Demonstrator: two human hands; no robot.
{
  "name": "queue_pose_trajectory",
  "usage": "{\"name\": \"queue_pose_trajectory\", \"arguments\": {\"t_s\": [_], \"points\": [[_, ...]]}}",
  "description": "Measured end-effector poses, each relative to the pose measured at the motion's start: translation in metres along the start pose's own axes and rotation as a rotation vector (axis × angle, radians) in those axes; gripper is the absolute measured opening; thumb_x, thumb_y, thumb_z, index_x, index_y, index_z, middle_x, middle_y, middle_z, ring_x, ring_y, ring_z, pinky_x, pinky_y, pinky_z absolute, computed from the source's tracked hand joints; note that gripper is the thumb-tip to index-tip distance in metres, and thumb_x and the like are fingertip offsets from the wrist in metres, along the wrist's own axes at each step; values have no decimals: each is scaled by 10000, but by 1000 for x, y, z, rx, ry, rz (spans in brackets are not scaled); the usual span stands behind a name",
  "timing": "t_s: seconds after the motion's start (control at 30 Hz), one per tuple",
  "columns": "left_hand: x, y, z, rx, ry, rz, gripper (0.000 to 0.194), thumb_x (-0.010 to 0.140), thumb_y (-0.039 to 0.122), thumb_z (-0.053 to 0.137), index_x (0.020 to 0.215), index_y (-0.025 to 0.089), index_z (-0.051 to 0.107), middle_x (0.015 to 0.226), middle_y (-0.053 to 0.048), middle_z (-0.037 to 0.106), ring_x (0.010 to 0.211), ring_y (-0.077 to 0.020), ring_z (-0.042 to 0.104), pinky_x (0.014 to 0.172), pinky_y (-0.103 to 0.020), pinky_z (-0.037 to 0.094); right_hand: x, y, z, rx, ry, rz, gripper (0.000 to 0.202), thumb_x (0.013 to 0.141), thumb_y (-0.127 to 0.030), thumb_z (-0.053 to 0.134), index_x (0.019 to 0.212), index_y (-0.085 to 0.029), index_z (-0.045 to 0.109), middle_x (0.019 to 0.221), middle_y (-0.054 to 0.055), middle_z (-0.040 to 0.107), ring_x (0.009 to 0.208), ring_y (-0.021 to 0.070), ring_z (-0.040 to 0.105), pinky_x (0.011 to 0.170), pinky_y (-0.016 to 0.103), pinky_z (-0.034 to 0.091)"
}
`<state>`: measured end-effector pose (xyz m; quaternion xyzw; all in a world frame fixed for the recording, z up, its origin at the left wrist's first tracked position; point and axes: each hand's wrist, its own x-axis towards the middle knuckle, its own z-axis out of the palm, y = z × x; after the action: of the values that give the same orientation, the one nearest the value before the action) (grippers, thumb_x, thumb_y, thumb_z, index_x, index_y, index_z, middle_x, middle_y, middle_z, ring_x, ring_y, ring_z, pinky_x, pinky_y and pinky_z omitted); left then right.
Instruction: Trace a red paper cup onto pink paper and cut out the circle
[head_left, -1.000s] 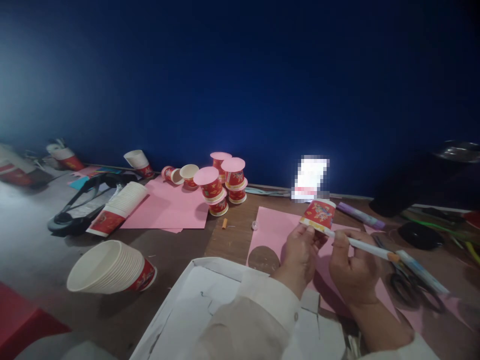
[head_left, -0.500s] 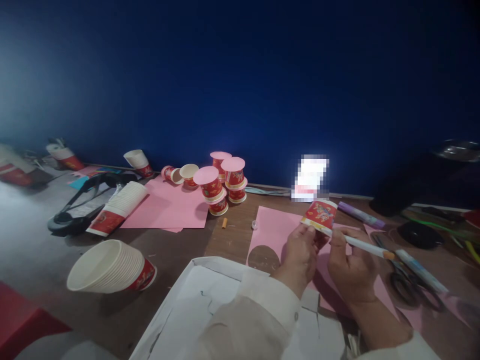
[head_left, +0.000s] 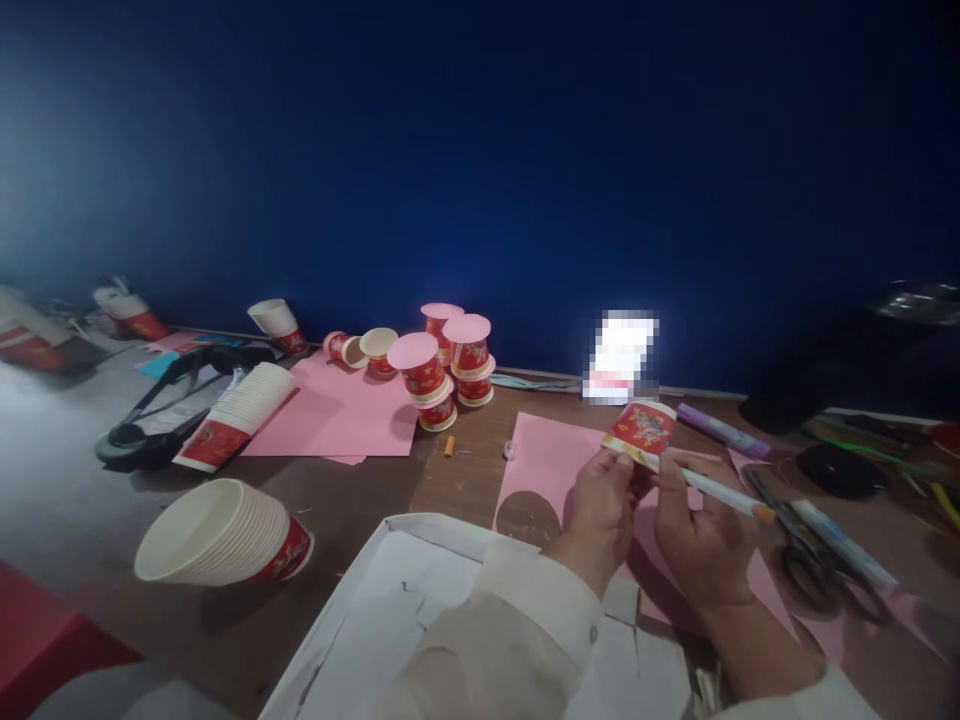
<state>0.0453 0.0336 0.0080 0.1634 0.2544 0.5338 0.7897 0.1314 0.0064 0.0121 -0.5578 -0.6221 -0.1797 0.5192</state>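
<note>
My left hand (head_left: 600,500) is closed around the lower edge of a red patterned paper cup (head_left: 642,428), which it holds tilted above pink paper. Between the thumb and fingers of my right hand (head_left: 701,530) is a white marker pen (head_left: 724,492) with an orange tail end. The pen's front end meets the pale rim of the cup; its exact tip is too small to make out. Below my hands lies a pink sheet (head_left: 529,460) with a round hole cut in it. A small orange cap-like piece (head_left: 448,446) lies further left.
Paired red cups topped with pink discs (head_left: 466,328) stand behind, left of my hands. Stacked paper cups (head_left: 217,535) lie at the left, near a black headband (head_left: 142,425). Scissors (head_left: 810,560) and a purple pen (head_left: 721,431) lie at right. A white box (head_left: 405,540) sits in front.
The marker pen has shifted slightly left along the cup's rim, its orange end moving left and a little down. My left hand and the cup have barely moved.
</note>
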Motion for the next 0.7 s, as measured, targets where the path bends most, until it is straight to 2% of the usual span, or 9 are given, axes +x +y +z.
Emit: {"name": "queue_pose_trajectory", "arguments": {"t_s": [0.23,0.33,0.5,0.63,0.7], "points": [[-1,-1,0,12,-21,34,277,735,370,861,867,165,730,831,-41,704,796,-171,642,921,-344,518,2,-1,0,6,16,-44,92,970,-215,621,905,-205,686,831,68,748,781,223,702,776,380,550],[-1,0,-1,-16,-18,21,267,741,333,861,885,150,730,840,-44,702,781,-154,637,904,-319,515,1,0,0,32,10,7,138,979,-265,611,890,-206,698,837,84,753,797,239,713,791,403,559],[2,5,-3,-147,41,-28,177,816,260,800,906,136,711,826,-55,692,761,-140,646,863,-289,521,1,-3,-1,132,68,339,297,1013,-415,548,1082,-182,719,839,88,741,711,225,689,824,456,565],[0,10,0,-215,64,-74,147,836,256,766,912,141,715,829,-73,707,759,-161,665,856,-314,547,5,-1,3,312,181,636,354,982,-468,601,1183,-189,686,1100,140,749,1030,281,720,929,474,551],[-2,12,2,-235,59,-121,121,846,253,748,877,141,712,808,-73,701,739,-160,662,834,-312,555,7,4,5,447,183,744,399,940,-487,669,1230,-215,639,1112,127,745,1009,277,727,864,450,572]]}}
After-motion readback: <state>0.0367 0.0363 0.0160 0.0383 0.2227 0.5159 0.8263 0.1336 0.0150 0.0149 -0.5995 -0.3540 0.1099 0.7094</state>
